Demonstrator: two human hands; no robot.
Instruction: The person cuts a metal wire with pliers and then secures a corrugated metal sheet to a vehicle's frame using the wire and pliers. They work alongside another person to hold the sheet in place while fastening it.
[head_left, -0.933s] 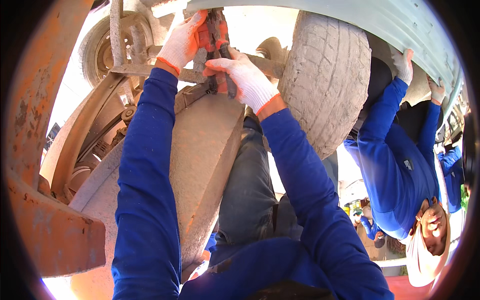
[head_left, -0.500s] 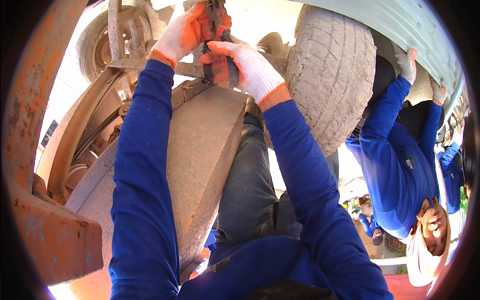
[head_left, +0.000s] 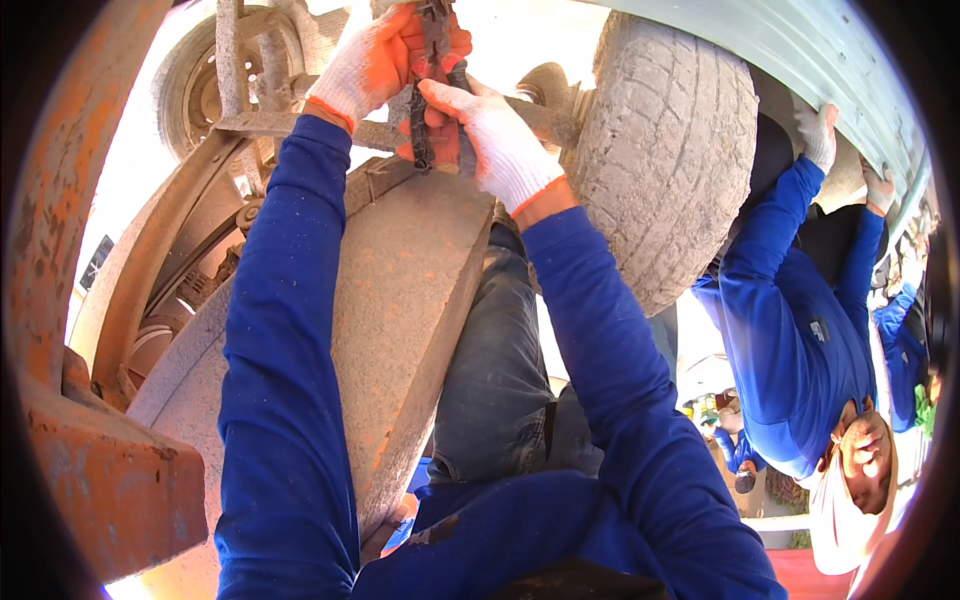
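Note:
My left hand, in a white knitted glove with an orange palm, is closed round the upper part of a dark, dirty cable-like strand. The strand hangs down between my hands, its lower end just above the dusty beam. Close on its right, my right hand, gloved alike, is closed with its thumb against the dark piece. Bits of red show between the hands; I cannot tell whether they belong to the piece or the gloves. Top edge and fingers hide the rest.
A dusty, broad metal beam runs beneath my arms. Right of my hands stands a muddy tyre. A rusty orange frame lies at left, near another wheel. At right, a co-worker reaches to a pale panel.
My right hand has shifted slightly. The dark strand now hangs straighter and shows more between my hands; the dark length formerly beside my right fingers shows less. My left hand has barely moved.

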